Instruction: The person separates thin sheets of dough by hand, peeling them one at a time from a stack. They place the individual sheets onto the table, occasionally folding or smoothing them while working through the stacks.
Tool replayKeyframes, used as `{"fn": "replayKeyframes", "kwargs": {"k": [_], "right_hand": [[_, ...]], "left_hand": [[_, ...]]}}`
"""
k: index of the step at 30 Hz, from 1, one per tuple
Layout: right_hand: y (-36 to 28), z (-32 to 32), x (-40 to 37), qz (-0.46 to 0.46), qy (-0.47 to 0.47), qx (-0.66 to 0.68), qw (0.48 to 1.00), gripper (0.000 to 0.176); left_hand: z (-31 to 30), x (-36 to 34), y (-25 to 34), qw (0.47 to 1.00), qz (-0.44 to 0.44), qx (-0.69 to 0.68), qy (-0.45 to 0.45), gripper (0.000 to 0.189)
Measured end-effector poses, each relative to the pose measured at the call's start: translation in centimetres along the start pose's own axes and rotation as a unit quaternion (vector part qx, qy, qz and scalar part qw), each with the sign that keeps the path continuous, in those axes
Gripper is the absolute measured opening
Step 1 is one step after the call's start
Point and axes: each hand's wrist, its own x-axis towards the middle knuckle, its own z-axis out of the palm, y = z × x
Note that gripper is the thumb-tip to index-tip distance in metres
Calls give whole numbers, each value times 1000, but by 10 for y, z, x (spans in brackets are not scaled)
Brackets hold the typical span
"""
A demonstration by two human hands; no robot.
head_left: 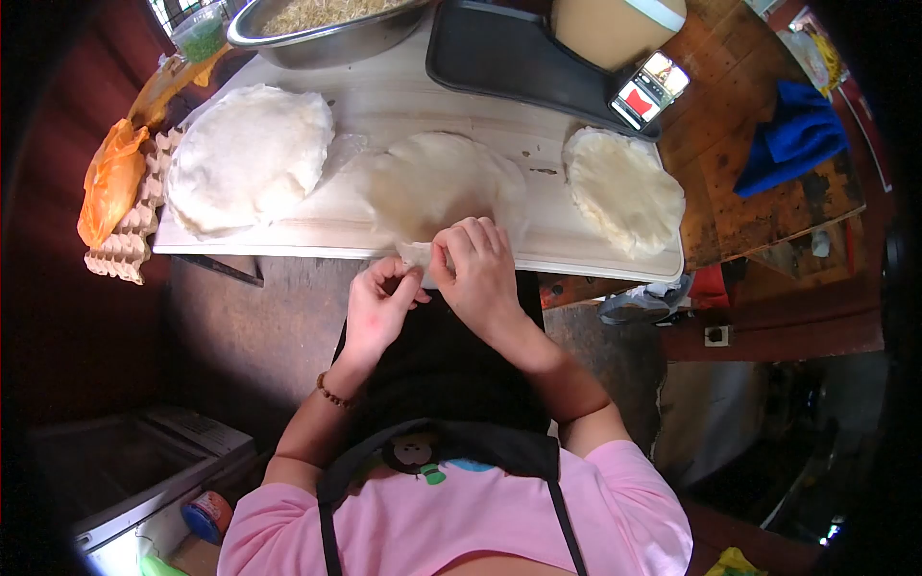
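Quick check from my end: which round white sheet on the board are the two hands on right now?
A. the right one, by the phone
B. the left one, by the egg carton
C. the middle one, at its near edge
C: the left hand and the right hand both pinch the near edge of the middle sheet at the front of the board, while the left sheet and the right sheet lie untouched.

The thin sheet (442, 182) looks soft, matt and half-translucent, like dough. Under it the board (384, 96) is pale, smooth, unvarnished wood. At the far left the bowl (327, 43) is shiny metal, and the tray (499, 53) beside it is dull black plastic. To the right lies a fuzzy blue cloth (792, 139). On the left are a rough paper-pulp egg carton (130, 235) and a glossy orange plastic bag (110, 182).
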Motion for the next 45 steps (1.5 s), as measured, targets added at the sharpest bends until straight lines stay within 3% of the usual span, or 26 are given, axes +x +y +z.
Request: {"fn": "replayKeyframes", "kwargs": {"k": [5,9,13,19,22,25,27,29,34,36,39,45], "right_hand": [[-3,-7,-2,9,-13,65,998,12],[-4,-9,8,5,-22,126,992,10],[2,-7,17,-1,-52,129,990,8],[-3,2,21,63,26,55,996,8],[-3,1,24,74,26,27,997,7],[-3,-6,29,44,-2,106,993,7],[0,-5,30,1,-83,112,990,7],[1,-3,31,6,-73,118,990,8],[5,3,32,33,-47,142,988,7],[8,6,34,55,17,130,990,5],[17,6,38,85,35,127,988,6],[15,-2,38,107,13,82,991,8]], "left_hand": [[1,0,21,999,10,-16,27,14],[-5,8,21,999,50,-3,-1,13],[-7,9,23,998,58,35,8,14],[-6,15,21,997,57,12,49,12],[-5,17,22,997,76,9,21,11],[-7,18,23,994,91,43,-32,9],[-6,17,26,996,70,53,-17,11],[-9,23,25,999,21,34,10,14],[-12,23,31,999,23,45,2,15],[-11,24,32,999,28,38,9,15],[-11,27,31,1000,21,14,18,16],[-12,27,33,999,43,9,7,14]]}}
